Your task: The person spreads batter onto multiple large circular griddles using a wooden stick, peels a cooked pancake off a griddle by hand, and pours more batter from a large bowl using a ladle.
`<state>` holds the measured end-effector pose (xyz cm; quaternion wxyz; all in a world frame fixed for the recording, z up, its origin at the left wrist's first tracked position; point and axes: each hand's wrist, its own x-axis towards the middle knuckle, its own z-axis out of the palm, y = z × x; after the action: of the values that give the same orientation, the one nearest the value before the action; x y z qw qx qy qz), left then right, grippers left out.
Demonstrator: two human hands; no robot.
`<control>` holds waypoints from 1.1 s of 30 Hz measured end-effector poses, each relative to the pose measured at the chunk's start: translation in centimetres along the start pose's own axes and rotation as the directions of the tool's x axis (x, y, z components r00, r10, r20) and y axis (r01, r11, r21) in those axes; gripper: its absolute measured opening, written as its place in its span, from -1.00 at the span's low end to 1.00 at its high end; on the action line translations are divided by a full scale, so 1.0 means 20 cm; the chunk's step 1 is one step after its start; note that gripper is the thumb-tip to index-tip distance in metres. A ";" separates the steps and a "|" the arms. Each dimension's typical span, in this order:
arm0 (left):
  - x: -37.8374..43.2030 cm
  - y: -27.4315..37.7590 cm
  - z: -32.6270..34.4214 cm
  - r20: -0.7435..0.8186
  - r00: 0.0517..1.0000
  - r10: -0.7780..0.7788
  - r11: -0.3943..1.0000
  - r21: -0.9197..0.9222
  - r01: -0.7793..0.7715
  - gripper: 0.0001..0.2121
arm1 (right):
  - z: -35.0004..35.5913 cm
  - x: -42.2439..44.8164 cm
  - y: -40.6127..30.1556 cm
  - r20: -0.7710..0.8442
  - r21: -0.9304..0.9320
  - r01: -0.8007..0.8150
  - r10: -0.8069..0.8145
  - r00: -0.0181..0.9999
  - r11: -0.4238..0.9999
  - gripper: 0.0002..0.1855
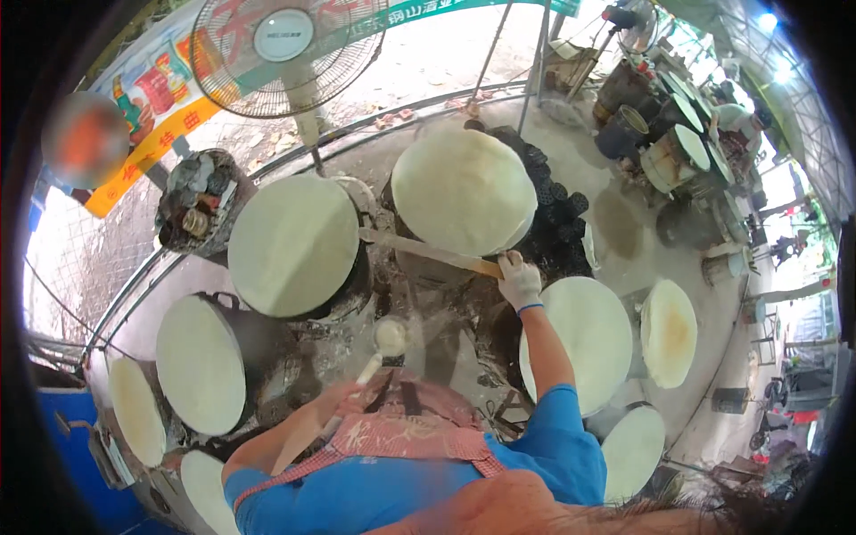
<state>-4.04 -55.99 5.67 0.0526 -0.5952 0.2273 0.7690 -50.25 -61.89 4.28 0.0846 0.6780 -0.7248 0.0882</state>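
Note:
My right hand, in a white work glove with a blue cuff, grips the wooden handle end of a long flat scraper. The blade reaches left across the gap between two round griddles. Just beyond that hand, a large pale sheet of batter or flatbread covers the far griddle, its lower edge close to the handle. My left hand is bare, low in front of my apron. It is closed around a pale stick-like handle, which points toward a small round whitish ladle or cup; steam blurs whether they join.
A pale-topped griddle stands left of centre; others flank me. Black honeycomb coal briquettes are stacked behind the far griddle. A pedestal fan and a bin of refuse stand ahead left. Another person is far right.

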 end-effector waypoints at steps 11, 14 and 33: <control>0.29 -0.04 -0.25 0.139 0.983 -0.123 0.988 -0.073 0.135 -0.38 | 0.08 0.47 0.16 0.320 -0.022 0.262 -0.242 0.916 0.965 -0.64; 0.38 -0.01 -0.28 0.248 0.959 -0.138 0.971 -0.156 0.180 -0.41 | 0.00 0.59 0.15 0.292 0.022 0.289 -0.282 0.914 0.957 -0.70; 0.41 -0.02 0.16 0.620 0.771 -0.149 0.697 -0.487 0.527 -0.63 | -1.49 0.78 1.10 -0.058 0.905 -0.140 0.443 0.895 0.403 -0.74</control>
<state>-9.05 -55.82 -1.47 0.0560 -0.3698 -0.1900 0.9077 -73.06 -68.34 36.58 -0.1906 0.4618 -0.6596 0.5616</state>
